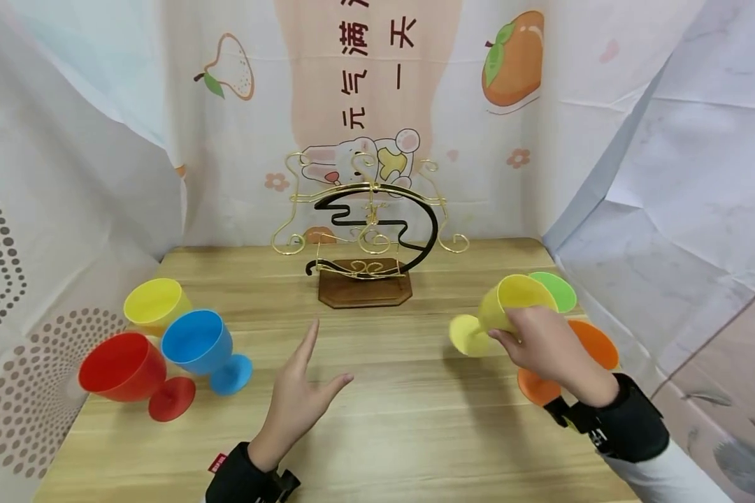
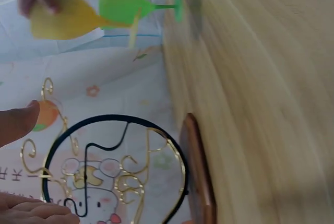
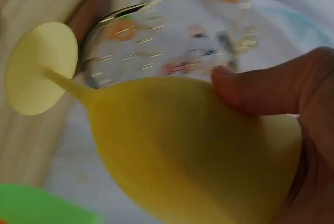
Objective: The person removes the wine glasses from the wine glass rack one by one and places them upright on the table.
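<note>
Over the right side of the table, my right hand (image 1: 550, 349) grips a yellow plastic goblet (image 1: 492, 311) by its bowl. The goblet is tilted, its round foot pointing left and its mouth up toward the right. In the right wrist view the thumb (image 3: 261, 91) presses along the bowl (image 3: 182, 145); the other fingers are mostly hidden. My left hand (image 1: 298, 402) hovers over the front middle of the table with fingers extended and thumb spread, holding nothing. A green goblet (image 1: 556, 292) and an orange goblet (image 1: 594, 344) stand beside and partly behind the right hand.
At the back middle stands a black and gold wire rack (image 1: 436, 230) on a dark wooden base (image 1: 365, 297). Yellow (image 1: 157, 304), blue (image 1: 196, 342) and red (image 1: 122, 367) goblets are grouped at the left of the wooden table (image 1: 415, 433). Printed curtains (image 1: 239, 154) enclose the table.
</note>
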`<state>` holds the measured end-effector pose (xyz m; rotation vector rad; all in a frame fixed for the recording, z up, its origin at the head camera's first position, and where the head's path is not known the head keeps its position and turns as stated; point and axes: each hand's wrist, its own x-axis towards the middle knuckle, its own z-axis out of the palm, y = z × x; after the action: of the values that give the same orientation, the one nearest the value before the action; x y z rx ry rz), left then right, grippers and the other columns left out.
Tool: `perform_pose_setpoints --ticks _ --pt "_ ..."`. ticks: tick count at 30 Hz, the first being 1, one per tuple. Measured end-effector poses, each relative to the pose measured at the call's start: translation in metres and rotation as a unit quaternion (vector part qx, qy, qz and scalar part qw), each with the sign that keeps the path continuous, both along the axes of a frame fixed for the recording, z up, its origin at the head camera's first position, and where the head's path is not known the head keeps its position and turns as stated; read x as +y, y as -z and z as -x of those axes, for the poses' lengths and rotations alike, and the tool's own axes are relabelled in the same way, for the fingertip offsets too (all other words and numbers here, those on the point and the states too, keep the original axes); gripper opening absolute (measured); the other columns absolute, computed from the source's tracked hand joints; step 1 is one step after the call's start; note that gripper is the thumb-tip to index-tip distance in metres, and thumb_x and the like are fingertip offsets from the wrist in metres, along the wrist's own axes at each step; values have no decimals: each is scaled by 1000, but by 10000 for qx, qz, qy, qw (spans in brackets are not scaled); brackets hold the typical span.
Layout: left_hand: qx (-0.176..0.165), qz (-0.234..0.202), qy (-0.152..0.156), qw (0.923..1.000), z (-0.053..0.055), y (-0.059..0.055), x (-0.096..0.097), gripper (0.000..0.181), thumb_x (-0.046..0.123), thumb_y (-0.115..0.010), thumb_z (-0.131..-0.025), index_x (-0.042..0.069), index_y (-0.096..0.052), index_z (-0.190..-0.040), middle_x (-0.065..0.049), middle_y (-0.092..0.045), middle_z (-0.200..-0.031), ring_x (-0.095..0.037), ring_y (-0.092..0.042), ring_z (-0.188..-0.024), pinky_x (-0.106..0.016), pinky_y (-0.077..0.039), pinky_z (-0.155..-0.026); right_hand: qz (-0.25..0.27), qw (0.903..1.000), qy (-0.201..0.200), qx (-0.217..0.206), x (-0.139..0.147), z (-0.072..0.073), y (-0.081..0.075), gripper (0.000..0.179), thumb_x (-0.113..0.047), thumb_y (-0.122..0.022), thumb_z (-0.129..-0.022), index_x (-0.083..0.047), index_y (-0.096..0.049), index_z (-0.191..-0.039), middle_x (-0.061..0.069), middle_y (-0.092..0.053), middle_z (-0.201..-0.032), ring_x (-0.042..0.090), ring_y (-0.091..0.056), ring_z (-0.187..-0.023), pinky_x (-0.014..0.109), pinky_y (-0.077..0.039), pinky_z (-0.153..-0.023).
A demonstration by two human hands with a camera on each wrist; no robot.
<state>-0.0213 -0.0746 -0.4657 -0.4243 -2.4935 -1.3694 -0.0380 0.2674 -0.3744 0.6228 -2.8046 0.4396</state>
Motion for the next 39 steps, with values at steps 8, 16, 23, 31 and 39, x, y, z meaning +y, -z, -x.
perform_pose_setpoints --ticks 8,16,23,31,39 --pt "-489 280 104 9984 -11 16 0 89 30 -75 -73 9 -25 -144 -18 -38 -141 -30 -37 -125 -53 -42 -95 -635 9905 59 -1218 29 8 48 32 -7 -70 -74 -11 -40 -62 -3 -24 -57 12 -29 -52 25 -24 -51" --pt "-409 404 144 9982 -13 22 5 85 30 -74 -75 8 -27 -143 -19 -40 -138 -30 -40 -123 -51 -44 -94 -603 9873 150 -1463 37 4 49 30 -6 -70 -73 -9 -41 -66 -3 -24 -59 13 -29 -53 26 -23 -52" --pt "-480 463 126 9977 -13 22 6 84 28 -73 -76 6 -27 -143 -21 -40 -138 -32 -40 -122 -52 -43 -94 -694 9823 243 -1721 41 2 45 27 -6 -71 -71 -9 -44 -66 -2 -30 -59 14 -32 -55 27 -25 -52" --pt "-602 491 -84 9969 -15 24 4 83 30 -72 -77 6 -28 -143 -22 -40 -138 -33 -40 -122 -52 -43 -95 -742 9823 -31 -1719 38 12 44 27 -5 -71 -70 -9 -45 -66 -1 -32 -58 14 -33 -55 27 -26 -52" --pt "-1066 653 86 9921 -12 23 -2 83 41 -64 -82 8 -21 -145 -19 -31 -144 -31 -32 -128 -53 -37 -100 -486 9806 114 -1894 39 9 39 21 -13 -72 -72 -7 -52 -72 -1 -41 -62 15 -40 -58 28 -34 -54"
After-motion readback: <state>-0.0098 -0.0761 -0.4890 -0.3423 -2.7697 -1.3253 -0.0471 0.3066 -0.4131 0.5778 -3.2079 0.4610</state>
